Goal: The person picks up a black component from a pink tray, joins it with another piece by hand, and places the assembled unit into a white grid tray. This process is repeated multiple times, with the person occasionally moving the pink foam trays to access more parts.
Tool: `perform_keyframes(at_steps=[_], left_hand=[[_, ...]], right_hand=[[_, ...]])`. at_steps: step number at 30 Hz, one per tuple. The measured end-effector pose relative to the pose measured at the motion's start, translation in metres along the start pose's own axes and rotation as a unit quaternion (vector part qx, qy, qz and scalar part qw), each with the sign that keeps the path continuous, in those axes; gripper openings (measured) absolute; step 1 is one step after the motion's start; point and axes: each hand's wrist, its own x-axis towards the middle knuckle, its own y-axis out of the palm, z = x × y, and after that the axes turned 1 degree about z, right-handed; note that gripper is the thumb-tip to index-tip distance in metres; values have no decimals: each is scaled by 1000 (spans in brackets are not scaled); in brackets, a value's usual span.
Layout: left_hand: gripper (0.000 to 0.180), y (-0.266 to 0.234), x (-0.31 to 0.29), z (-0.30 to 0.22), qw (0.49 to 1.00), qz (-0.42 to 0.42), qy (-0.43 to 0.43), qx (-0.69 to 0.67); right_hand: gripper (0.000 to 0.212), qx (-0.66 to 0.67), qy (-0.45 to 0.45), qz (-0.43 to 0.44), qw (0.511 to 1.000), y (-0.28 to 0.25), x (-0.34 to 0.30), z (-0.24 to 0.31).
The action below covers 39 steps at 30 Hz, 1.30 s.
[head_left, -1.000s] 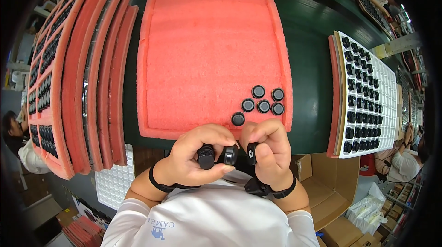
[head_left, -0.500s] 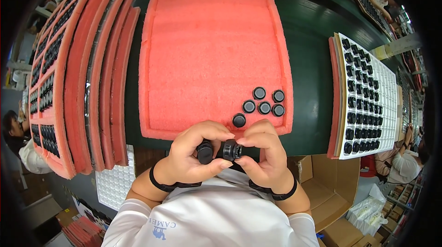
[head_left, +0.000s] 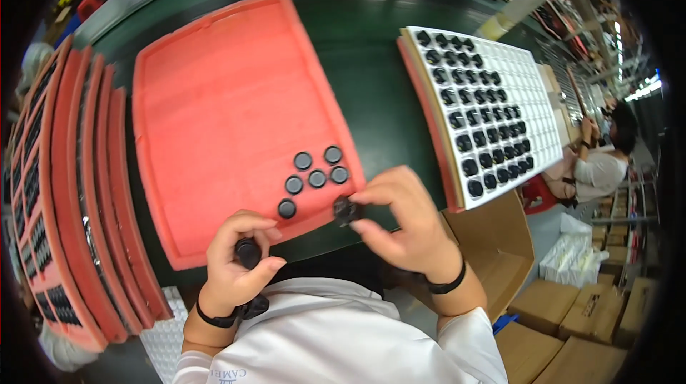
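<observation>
My left hand [head_left: 239,259] curls around a black cylindrical part [head_left: 248,252], held in front of my shirt with thumb and fingertips apart. To the right, my right hand [head_left: 407,223] pinches a second black part [head_left: 345,210] between thumb and forefinger, above the near right edge of the pink foam tray [head_left: 221,98]. That part looks ringed and uneven; motion smears its detail. Several short black round parts [head_left: 316,179] stand on the tray at its near right corner, just left of the pinched part.
Right of the foam tray, a white compartment tray [head_left: 525,91], partly filled with black parts, lies on a stack on the green table [head_left: 379,84]. Pink foam trays [head_left: 93,191] are stacked at the left. Cardboard boxes [head_left: 500,248] stand below right. A co-worker [head_left: 604,148] sits at far right.
My hands have come apart: the right has drawn the ringed part away to the right, while the left keeps the other. The view has turned right, toward the white tray.
</observation>
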Motion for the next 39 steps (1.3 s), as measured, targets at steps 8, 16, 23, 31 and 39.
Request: perform_keyframes(at_steps=[8,16,23,31,39], left_hand=[[33,5,13,5,1000,29,-3,-1],[29,8,16,6,1000,16,-9,2],[28,8,14,4,999,-15,-33,19],[29,4,12,3,998,-22,-53,23],[31,6,19,12,997,54,-42,-37]], right_hand=[[22,-233,244,-87,937,-129,-46,-37],[20,-374,323,-84,865,-269,-47,-165],[23,-437,372,-26,818,-296,-24,-237],[24,-425,415,13,805,-300,-28,-276],[25,-370,265,-81,887,-271,-15,-207]])
